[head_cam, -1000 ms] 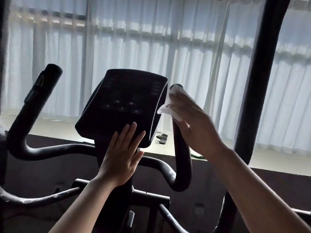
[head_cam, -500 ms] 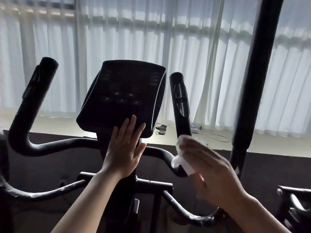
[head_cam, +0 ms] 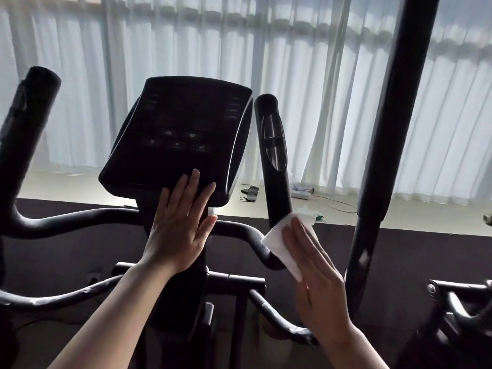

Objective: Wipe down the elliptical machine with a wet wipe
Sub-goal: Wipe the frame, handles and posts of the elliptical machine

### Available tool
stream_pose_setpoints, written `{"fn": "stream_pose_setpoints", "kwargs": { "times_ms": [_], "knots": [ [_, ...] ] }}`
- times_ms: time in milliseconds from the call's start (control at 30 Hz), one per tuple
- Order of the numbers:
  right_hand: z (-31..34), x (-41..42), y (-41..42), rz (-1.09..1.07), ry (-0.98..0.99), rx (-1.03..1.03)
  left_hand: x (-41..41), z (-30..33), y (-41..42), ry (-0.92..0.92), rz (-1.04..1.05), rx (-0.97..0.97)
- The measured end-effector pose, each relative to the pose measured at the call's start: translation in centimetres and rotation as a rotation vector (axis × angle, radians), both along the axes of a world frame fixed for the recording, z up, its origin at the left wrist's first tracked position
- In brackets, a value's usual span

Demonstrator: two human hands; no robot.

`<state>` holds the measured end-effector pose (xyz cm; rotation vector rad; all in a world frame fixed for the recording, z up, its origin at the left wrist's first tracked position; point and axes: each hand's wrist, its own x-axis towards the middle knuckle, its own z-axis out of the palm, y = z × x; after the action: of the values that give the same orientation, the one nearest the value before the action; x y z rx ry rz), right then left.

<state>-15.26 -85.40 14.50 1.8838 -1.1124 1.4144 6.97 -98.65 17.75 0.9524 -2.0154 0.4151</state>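
Midway, right hand (head_cam: pixel 316 283) flat-fingered presses a wet wipe (head_cam: pixel 282 243) on the handlebar bend (head_cam: pixel 262 247) at lower centre; left hand (head_cam: pixel 178 230), fingers straight, steadies the console (head_cam: pixel 181 137); much apparently unwiped.

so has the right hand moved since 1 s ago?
Yes. The right hand slid the wet wipe down the right handlebar, from its top to the bend.

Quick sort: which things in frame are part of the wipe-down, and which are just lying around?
Job:
wipe, pressed by the right hand on the right handlebar
console, left hand flat on its lower edge
left handlebar

Lying about:
dark strap on the floor
packet and cable by the curtain
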Motion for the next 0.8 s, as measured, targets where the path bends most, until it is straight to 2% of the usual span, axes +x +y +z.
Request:
{"fn": "stream_pose_setpoints", "kwargs": {
  "times_ms": [133, 200, 367, 433, 500, 633, 700, 800],
  "knots": [
    [-3.2, 0.1, 1.4, 0.082, -0.085, 0.041, 0.0, 0.1, 0.2, -0.015, 0.022, 0.026],
    [-2.8, 0.5, 2.0, 0.112, -0.180, 0.015, 0.0, 0.1, 0.3, -0.025, 0.037, 0.047],
    [5.8, 2.4, 0.1, 0.189, -0.264, -0.097, 0.1, 1.0, 2.2, -0.017, 0.020, 0.133],
    [9.5, 2.6, -1.9, 0.219, -0.299, -0.073, -0.3, 1.8, 4.1, 0.058, -0.061, 0.169],
    [10.0, 2.4, -2.9, 0.246, -0.298, -0.048, -1.4, 2.6, 6.5, 0.195, -0.190, 0.193],
    [3.8, 1.6, -1.1, 0.298, -0.332, 0.031, -3.8, 5.9, 9.6, 0.493, -0.438, 0.371],
    [2.8, 1.2, -0.4, 0.364, -0.404, 0.050, -5.0, 7.7, 9.9, 0.559, -0.518, 0.430],
    [6.8, 0.9, -1.1, 0.441, -0.578, 0.049, -6.5, 9.3, 10.2, 0.614, -0.633, 0.504]
  ]
}}
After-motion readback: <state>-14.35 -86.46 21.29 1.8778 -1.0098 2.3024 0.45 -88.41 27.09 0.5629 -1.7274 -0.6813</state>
